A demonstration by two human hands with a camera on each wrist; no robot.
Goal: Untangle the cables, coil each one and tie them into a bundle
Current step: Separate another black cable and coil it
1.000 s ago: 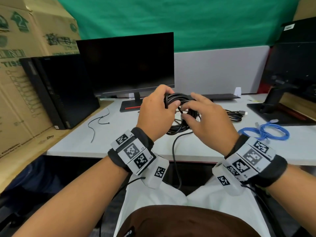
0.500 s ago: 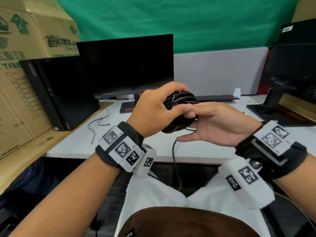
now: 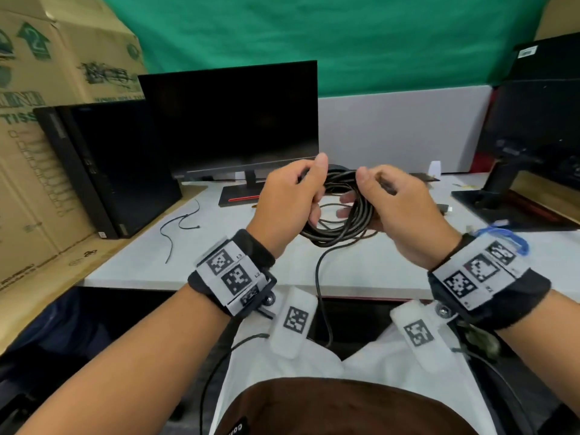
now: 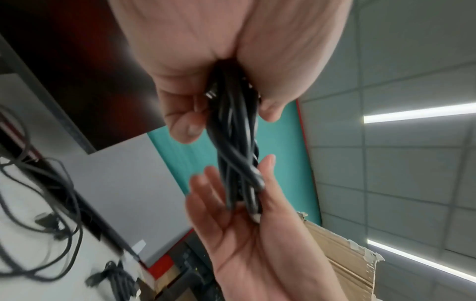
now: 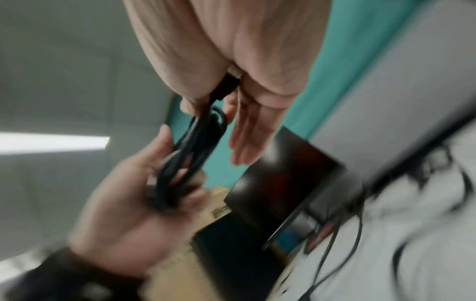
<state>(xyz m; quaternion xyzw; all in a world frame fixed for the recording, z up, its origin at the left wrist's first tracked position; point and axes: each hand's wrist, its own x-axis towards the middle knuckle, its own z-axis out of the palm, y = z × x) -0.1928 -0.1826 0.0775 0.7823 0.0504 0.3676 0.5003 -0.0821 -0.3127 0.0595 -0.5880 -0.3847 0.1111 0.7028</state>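
Observation:
A black cable coil [image 3: 343,215] hangs in the air over the white desk [image 3: 361,271], between both hands. My left hand [image 3: 309,186] grips the coil's left side, thumb on top and fingers curled underneath. In the left wrist view the strands [image 4: 231,122] run out of that fist. My right hand [image 3: 357,189] holds the coil's right side. The right wrist view shows its thumb and a finger pinching the cable's plug end [image 5: 228,83], the other fingers straighter. One loose tail [image 3: 318,277] drops from the coil over the desk's front edge.
A blue cable [image 3: 508,238] lies on the desk at the right, partly behind my right wrist. Another black cable [image 3: 444,208] lies behind my right hand. Thin black ties [image 3: 179,227] lie at the left. A monitor [image 3: 232,120], a black computer case [image 3: 106,164] and cardboard boxes [image 3: 37,152] stand behind.
My right hand has turned from palm-up under the coil to palm-down on its right side. The hands have drawn slightly apart and the coil has spread open between them.

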